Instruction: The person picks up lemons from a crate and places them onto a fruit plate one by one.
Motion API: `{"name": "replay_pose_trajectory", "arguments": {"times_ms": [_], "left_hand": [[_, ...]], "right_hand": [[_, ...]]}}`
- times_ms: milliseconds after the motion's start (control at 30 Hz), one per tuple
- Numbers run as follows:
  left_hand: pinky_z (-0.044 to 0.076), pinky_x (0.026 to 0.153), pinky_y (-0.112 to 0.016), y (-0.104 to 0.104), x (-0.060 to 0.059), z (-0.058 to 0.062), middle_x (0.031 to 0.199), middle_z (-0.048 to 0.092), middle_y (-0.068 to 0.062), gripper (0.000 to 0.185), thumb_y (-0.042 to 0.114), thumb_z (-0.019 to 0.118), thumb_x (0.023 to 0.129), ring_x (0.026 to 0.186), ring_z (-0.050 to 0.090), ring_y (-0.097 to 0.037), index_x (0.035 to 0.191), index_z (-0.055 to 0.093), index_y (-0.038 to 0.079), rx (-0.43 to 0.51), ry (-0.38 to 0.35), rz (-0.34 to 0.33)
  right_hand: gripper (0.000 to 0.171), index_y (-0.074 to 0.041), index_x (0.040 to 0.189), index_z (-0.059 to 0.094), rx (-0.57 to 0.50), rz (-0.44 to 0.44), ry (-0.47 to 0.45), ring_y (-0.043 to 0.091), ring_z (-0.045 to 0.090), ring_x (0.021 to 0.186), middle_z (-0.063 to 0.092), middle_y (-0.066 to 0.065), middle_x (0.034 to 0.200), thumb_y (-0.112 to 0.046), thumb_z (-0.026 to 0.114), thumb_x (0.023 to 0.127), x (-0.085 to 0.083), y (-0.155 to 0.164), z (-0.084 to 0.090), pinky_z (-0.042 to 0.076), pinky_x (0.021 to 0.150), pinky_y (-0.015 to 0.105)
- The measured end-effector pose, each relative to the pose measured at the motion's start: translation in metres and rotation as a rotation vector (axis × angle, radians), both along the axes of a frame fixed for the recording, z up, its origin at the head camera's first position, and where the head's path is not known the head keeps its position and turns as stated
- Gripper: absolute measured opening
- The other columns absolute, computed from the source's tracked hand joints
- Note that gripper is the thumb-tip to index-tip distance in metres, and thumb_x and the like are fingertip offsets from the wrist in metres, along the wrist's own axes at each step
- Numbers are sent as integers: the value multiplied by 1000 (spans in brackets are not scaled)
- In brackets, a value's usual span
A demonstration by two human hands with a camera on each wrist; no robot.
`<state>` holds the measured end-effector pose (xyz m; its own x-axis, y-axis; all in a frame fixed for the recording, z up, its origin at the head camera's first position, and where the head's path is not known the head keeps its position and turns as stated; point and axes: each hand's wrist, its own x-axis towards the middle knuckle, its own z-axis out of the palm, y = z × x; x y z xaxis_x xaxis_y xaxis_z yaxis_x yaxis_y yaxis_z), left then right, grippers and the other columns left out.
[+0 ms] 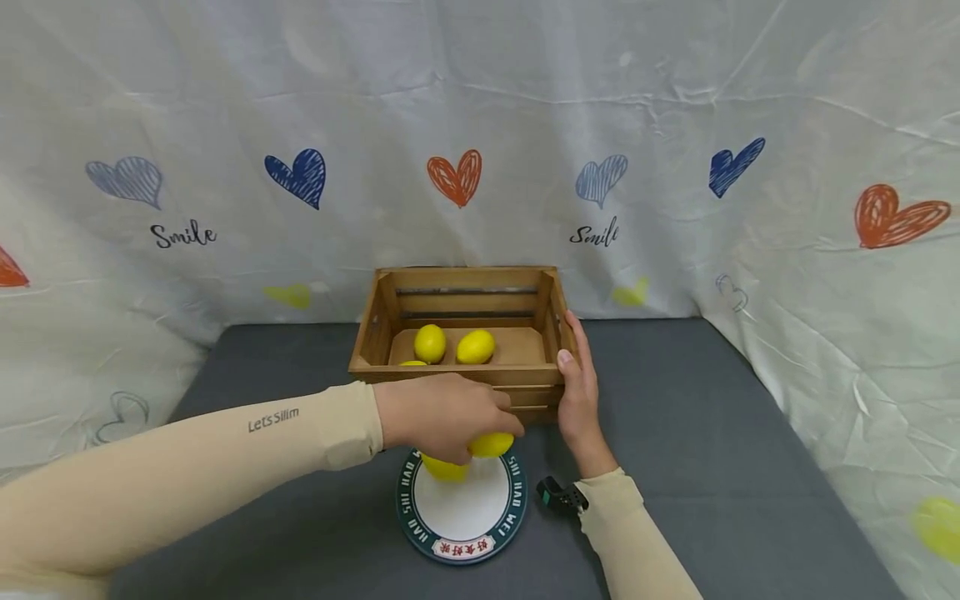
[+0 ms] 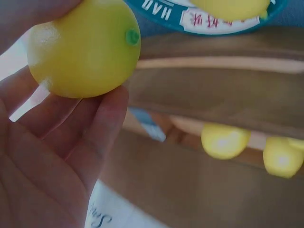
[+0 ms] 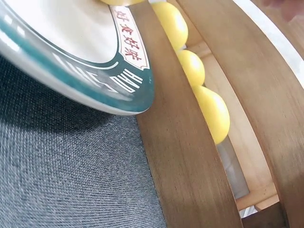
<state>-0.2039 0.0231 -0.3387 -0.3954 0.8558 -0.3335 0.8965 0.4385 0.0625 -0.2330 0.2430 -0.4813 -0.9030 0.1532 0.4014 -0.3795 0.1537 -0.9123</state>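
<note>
Yellow lemon (image 2: 85, 52) pinched in left hand (image 1: 447, 412); right hand (image 1: 580, 404), seemingly straight-fingered, touches wooden crate (image 1: 538, 377).

Left sleeve (image 1: 273, 419): "Let's Silim", dark print on forearm.
Plate rim (image 1: 406, 502): white capitals on green, "HAO SHI HAO" left, "SHI HAO WEI" right; top hidden.
Plate label (image 1: 463, 548): red characters, 好食好味.
Back cloth (image 1: 375, 208): "Smile" twice, black script; partly cut off in left wrist view.

held lemon (image 1: 492, 445) partly hidden, left sleeve (image 1: 195, 467) cropped
</note>
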Motion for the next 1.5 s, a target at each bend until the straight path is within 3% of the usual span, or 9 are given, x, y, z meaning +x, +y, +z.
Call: {"name": "replay_pose_trajectory", "arguments": {"times_ms": [300, 600, 867, 1300, 1500], "left_hand": [[61, 98, -34, 11, -4, -30, 135, 71, 2, 65, 23, 89, 90, 107, 65, -13, 151, 64, 30, 17, -32, -6], [61, 95, -33, 11, -9, -54, 133, 72, 1, 62, 22, 89, 89, 103, 64, -13, 148, 67, 29, 10, -42, 59], [61, 95, -32, 10, -9, -63, 131, 72, 1, 60, 25, 89, 90, 102, 64, -13, 146, 68, 29, 3, 25, 41], [61, 91, -30, 11, -7, -75, 130, 71, 1, 59, 24, 88, 91, 100, 65, -11, 146, 68, 30, -6, 82, 44], [61, 96, -31, 11, -5, -76, 132, 71, 1, 60, 26, 87, 91, 104, 66, -12, 148, 66, 28, -7, 94, 50]], "right_hand": [[62, -38, 169, 35, -19, 17, 5, 16, 28, 162, 32, -13, 176, -34, 42, 107, 1, -4, 2, 12, 133, 63], [62, -38, 169, 35, -23, 27, 18, 17, 29, 162, 32, -13, 176, -35, 42, 107, 0, -7, 2, 13, 134, 61], [62, -37, 169, 35, -21, 17, 30, 17, 28, 162, 33, -12, 176, -36, 42, 107, -2, -6, 1, 11, 134, 61], [63, -34, 170, 35, -20, 9, 32, 16, 27, 163, 33, -10, 176, -34, 42, 107, -2, -3, 1, 10, 135, 60], [63, -35, 170, 34, -19, 7, 29, 16, 27, 163, 33, -11, 176, -34, 42, 107, -1, -1, 0, 10, 135, 59]]}}
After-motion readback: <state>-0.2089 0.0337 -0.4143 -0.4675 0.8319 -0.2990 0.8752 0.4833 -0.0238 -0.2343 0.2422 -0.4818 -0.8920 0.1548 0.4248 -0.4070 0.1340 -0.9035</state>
